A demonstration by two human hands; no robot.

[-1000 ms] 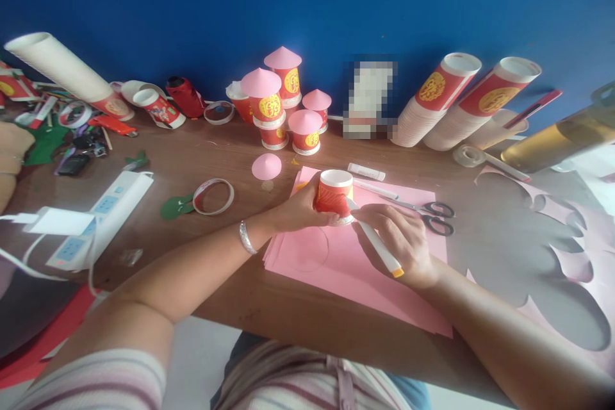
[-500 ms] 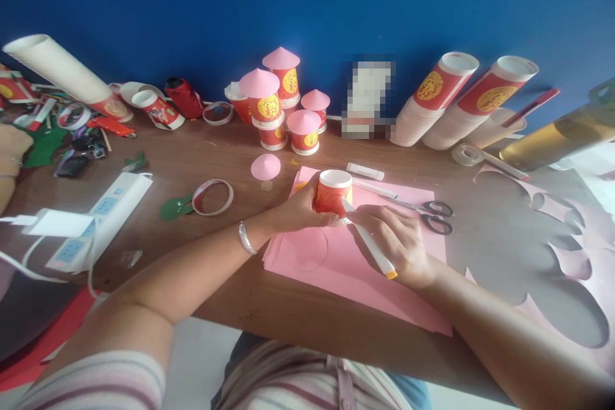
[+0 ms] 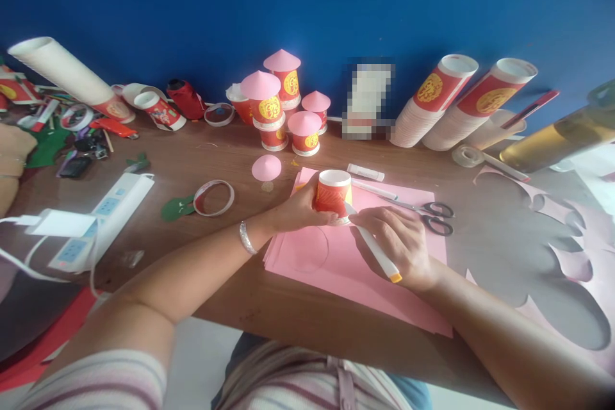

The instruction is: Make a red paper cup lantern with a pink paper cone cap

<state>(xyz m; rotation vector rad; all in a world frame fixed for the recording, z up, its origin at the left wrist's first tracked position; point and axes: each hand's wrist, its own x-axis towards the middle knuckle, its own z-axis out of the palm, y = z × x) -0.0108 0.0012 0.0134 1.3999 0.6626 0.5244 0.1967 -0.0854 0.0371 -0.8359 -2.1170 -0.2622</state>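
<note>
My left hand (image 3: pixel 303 206) is wrapped round the left side of a short red paper cup (image 3: pixel 332 197) with a white rim. In my right hand (image 3: pixel 396 240) is a white utility knife (image 3: pixel 377 248) with a yellow end, its tip against the cup's right front side. Beneath both hands lies a stack of pink paper (image 3: pixel 312 262) with a circle drawn on it. Scissors (image 3: pixel 435 218) rest on the paper's right side, close to a white pen (image 3: pixel 375 189). A glue stick (image 3: pixel 366 172) lies behind them.
Red cups with pink paper cones (image 3: pixel 260 85) stand against the blue wall. Two stacks of paper cups (image 3: pixel 444 80) lean at the right, near a bottle (image 3: pixel 552 138) and tape. Cut pink scraps (image 3: pixel 576 262) spread on the right. A power strip (image 3: pixel 103 221) and cut cup ring (image 3: pixel 214 198) lie left.
The knife has shifted slightly right and down along the cup's side, with my right hand. My left hand keeps its grip on the cup.
</note>
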